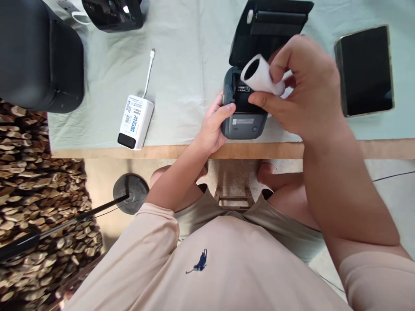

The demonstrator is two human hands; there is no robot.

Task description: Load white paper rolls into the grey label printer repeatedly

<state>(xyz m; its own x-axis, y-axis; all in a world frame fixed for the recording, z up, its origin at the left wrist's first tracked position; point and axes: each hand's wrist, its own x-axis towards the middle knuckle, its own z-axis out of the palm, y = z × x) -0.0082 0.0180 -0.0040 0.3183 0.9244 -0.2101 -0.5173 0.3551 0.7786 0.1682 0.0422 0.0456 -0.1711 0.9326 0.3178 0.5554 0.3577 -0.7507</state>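
Observation:
A small dark grey label printer stands near the table's front edge with its black lid swung up. My left hand grips the printer's left side, thumb on the rim of the open bay. Above the bay, my right hand pinches a white paper roll with a dark hollow core. The roll is tilted, its open end facing left and up. Part of it is hidden behind my fingers. Printed white marks show on the black floor of the bay below it.
A white power bank with a short cable lies to the left. A black tablet or phone lies at right. A black case and a glossy black device stand at far left. The wooden table edge runs in front.

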